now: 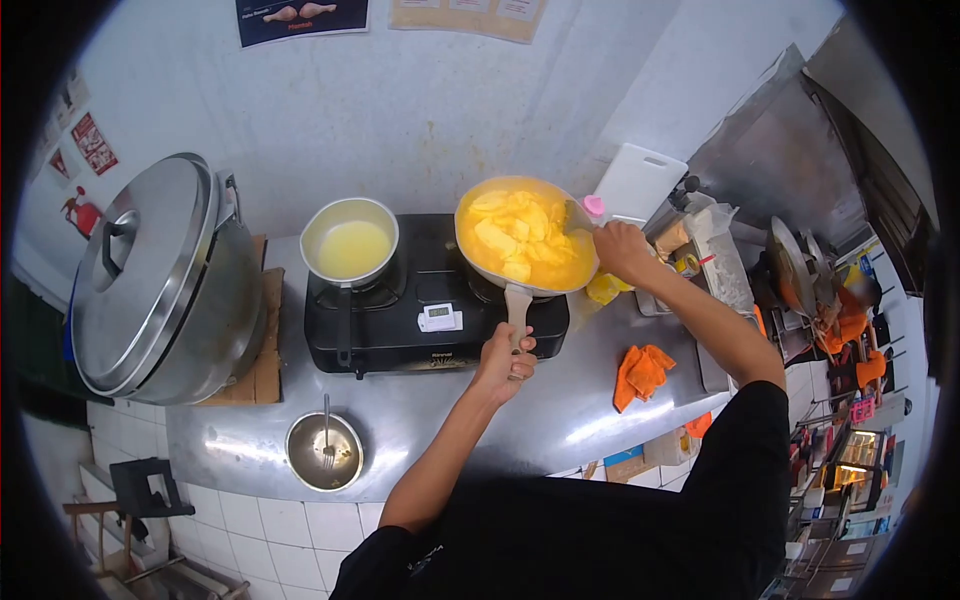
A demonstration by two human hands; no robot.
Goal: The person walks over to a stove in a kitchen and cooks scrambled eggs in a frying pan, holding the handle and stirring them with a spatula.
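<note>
My left hand (507,357) is wrapped round the beige handle of a frying pan (518,292), which sits on the right burner of a black two-burner gas stove (437,343). Soft yellow folds like scrambled egg (515,235) lie in the pan, with looser yellow liquid around them. At the pan's right rim, my right hand (622,250) is closed on a grey, flat-looking utensil (577,222) that reaches into the pan; its handle is mostly hidden by the fingers. A saucepan (350,275) of pale yellow liquid stands on the left burner.
Left of the stove stands a large lidded metal pot (165,290). A steel bowl (325,450) with a fork is near the counter's front edge. A white timer (440,317) lies on the stove, an orange cloth (643,375) to its right. A white cutting board (638,183) leans behind.
</note>
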